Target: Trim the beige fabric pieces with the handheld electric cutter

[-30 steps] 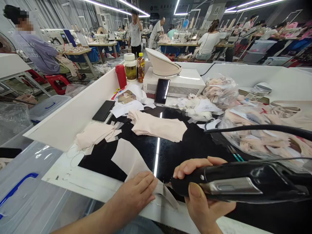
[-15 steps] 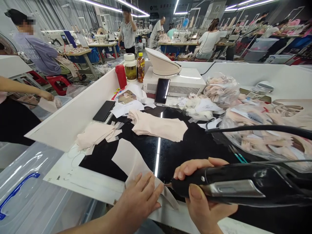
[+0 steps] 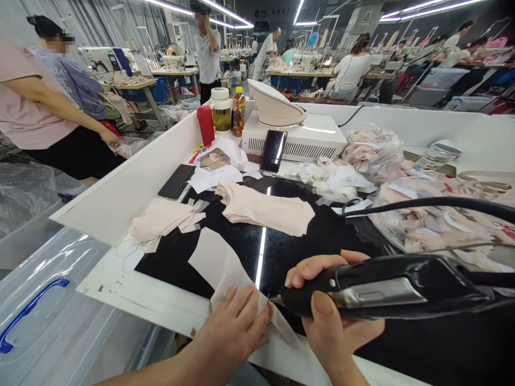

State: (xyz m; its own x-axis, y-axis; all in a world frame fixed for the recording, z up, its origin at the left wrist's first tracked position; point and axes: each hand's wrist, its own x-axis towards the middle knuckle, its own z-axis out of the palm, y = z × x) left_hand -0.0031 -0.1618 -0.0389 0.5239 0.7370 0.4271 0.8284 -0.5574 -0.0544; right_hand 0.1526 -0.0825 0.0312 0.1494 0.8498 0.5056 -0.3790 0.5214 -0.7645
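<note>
My left hand (image 3: 238, 320) lies with fingers stretched out on a pale beige fabric piece (image 3: 215, 257), pressing it down at the front edge of the glossy black work surface (image 3: 281, 262). Part of the fabric is hidden under the hand, and a narrow end sticks out to its right. Wrapped round a black corded hand-held tool (image 3: 382, 289) with a silver side panel is my right hand (image 3: 328, 321). The tool's thin tip points left, close to the fabric beside my left fingers; whether it touches cannot be made out. Beyond lies a stack of beige fabric pieces (image 3: 269, 209).
More beige pieces (image 3: 163, 222) lie at the left, near a black phone (image 3: 176, 181). Another phone (image 3: 274, 150) leans on a white machine box (image 3: 295, 134). Bags of fabric (image 3: 442, 214) fill the right side. The tool's cable (image 3: 426, 202) crosses there. A co-worker (image 3: 48, 107) stands at left.
The tool and my right hand have tilted and shifted slightly upward and left. My left hand stays on the fabric. The view has shifted a little, and the co-worker at left shows more fully.
</note>
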